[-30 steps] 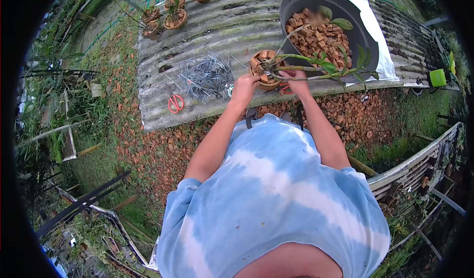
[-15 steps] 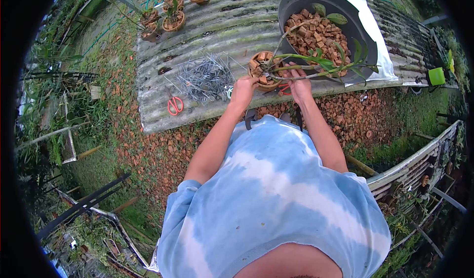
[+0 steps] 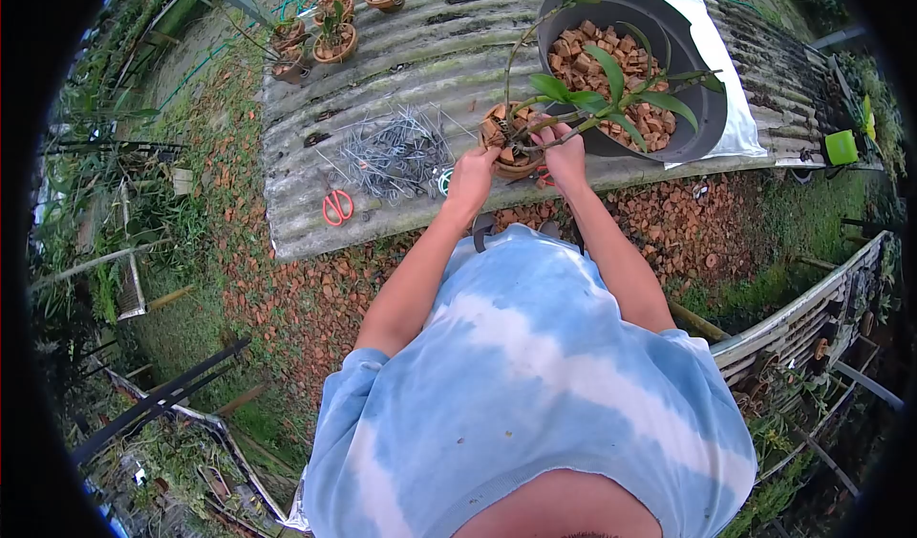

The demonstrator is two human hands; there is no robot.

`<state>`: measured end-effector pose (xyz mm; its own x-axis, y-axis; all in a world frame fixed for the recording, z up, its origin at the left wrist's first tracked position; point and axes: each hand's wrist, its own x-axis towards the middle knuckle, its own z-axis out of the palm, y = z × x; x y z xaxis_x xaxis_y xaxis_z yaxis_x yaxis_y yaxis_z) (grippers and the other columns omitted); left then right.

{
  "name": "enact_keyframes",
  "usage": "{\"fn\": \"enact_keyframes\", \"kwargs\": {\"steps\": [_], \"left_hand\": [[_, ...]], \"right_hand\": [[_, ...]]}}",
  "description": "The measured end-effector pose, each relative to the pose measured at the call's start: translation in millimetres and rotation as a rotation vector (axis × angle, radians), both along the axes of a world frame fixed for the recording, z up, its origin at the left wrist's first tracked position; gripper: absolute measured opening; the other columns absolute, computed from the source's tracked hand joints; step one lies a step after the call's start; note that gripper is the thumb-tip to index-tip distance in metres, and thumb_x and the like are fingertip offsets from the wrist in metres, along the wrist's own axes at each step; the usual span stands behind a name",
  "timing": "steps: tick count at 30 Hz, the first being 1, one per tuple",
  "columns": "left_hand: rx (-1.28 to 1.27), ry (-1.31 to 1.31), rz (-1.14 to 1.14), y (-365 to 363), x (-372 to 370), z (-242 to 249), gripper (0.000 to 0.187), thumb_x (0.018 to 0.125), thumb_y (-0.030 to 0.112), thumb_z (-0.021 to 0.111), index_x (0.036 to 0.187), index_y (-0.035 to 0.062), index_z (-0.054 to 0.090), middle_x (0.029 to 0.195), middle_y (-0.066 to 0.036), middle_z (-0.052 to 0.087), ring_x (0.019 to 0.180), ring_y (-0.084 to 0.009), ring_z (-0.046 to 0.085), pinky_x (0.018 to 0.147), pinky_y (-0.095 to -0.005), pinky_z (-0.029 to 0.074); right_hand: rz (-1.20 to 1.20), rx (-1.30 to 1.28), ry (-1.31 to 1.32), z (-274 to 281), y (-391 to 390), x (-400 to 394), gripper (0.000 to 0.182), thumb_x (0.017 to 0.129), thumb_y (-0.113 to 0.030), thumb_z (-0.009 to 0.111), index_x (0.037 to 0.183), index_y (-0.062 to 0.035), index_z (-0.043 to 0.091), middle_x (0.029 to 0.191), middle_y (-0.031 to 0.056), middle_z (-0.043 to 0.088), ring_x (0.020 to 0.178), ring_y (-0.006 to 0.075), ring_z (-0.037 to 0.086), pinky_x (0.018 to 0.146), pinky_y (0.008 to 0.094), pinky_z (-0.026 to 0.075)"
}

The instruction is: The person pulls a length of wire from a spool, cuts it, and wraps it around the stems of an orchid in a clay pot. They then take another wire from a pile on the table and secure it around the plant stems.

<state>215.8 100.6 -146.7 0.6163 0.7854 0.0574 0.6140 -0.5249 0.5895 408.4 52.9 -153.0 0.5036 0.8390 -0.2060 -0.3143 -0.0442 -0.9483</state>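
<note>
A clay pot (image 3: pixel 517 168) filled with brown chunks stands near the front edge of the corrugated sheet. From it an orchid plant (image 3: pixel 579 101) leans out to the right, its long stems and green leaves reaching over a big black tub. My left hand (image 3: pixel 471 180) is closed at the pot's left rim, thumb and fingers pinched there. On the pot's right side, my right hand (image 3: pixel 564 159) is closed around the base of an orchid stem; its fingertips are partly hidden by the plant. Red-handled scissors (image 3: pixel 337 207) lie to the left.
Brown chunks (image 3: pixel 621 68) fill much of the black tub (image 3: pixel 708 118), which sits on a white sack (image 3: pixel 740 122). A heap of metal wires (image 3: pixel 396 151) lies left of the pot. Several small potted plants (image 3: pixel 334 43) stand at the far left of the corrugated sheet (image 3: pixel 449 55).
The orchid's stems have swung: one now rises steeply and the leaves sit nearer the pot. My right hand has moved slightly left and closed on the stem. My left hand stays at the rim.
</note>
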Motion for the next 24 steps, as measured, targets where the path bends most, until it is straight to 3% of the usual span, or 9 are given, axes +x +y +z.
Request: {"fn": "enact_keyframes", "kwargs": {"steps": [5, 11, 14, 20, 24], "left_hand": [[-0.007, -0.003, -0.006, 0.9, -0.5, -2.5, 0.037, 0.085, 0.004, 0.075, 0.122, 0.0056, 0.073, 0.110, -0.019, 0.073, 0.102, -0.0396, 0.071, 0.086, -0.0469, 0.058], [0.002, 0.043, -0.017, 2.1, 0.1, -3.7, 0.031, 0.088, 0.007, 0.072, 0.119, 0.0046, 0.071, 0.109, -0.021, 0.072, 0.100, -0.0423, 0.070, 0.085, -0.0493, 0.058], [-0.032, 0.051, -0.006, 0.2, 0.5, -4.4, 0.029, 0.090, 0.006, 0.070, 0.119, 0.0045, 0.071, 0.108, -0.022, 0.072, 0.100, -0.0436, 0.070, 0.084, -0.0509, 0.058], [-0.033, 0.048, 0.003, 3.4, -0.2, -6.9, 0.030, 0.089, 0.006, 0.070, 0.119, 0.0061, 0.071, 0.103, -0.019, 0.074, 0.098, -0.0430, 0.070, 0.082, -0.0508, 0.057], [0.095, -0.025, -0.008, -0.8, -8.5, -4.4, 0.029, 0.089, 0.007, 0.070, 0.118, 0.0077, 0.072, 0.100, -0.016, 0.075, 0.096, -0.0415, 0.071, 0.081, -0.0502, 0.057]], "right_hand": [[-0.003, -0.028, -0.101, -3.3, 3.0, 0.8, 0.020, 0.106, -0.008, 0.060, 0.115, 0.0053, 0.072, 0.112, 0.0079, 0.074, 0.101, 0.0121, 0.070, 0.091, 0.0291, 0.059], [-0.012, -0.054, -0.337, -9.6, 4.6, -0.3, 0.019, 0.103, -0.007, 0.061, 0.109, 0.0066, 0.073, 0.092, 0.0072, 0.076, 0.089, 0.0121, 0.073, 0.082, 0.0288, 0.059], [0.042, -0.096, -0.366, 9.7, 2.1, -4.5, 0.026, 0.105, -0.006, 0.059, 0.125, 0.0062, 0.070, 0.106, 0.0092, 0.076, 0.098, 0.0137, 0.072, 0.088, 0.0285, 0.059], [0.038, -0.009, -0.534, -4.4, 6.9, -4.2, 0.023, 0.104, -0.006, 0.062, 0.119, 0.0077, 0.071, 0.098, 0.0086, 0.077, 0.093, 0.0115, 0.073, 0.080, 0.0288, 0.058], [-0.003, 0.011, -0.629, -3.8, 5.7, -6.5, 0.013, 0.095, 0.000, 0.065, 0.106, 0.0053, 0.071, 0.090, 0.0150, 0.074, 0.086, 0.0219, 0.077, 0.076, 0.0326, 0.059]]}}
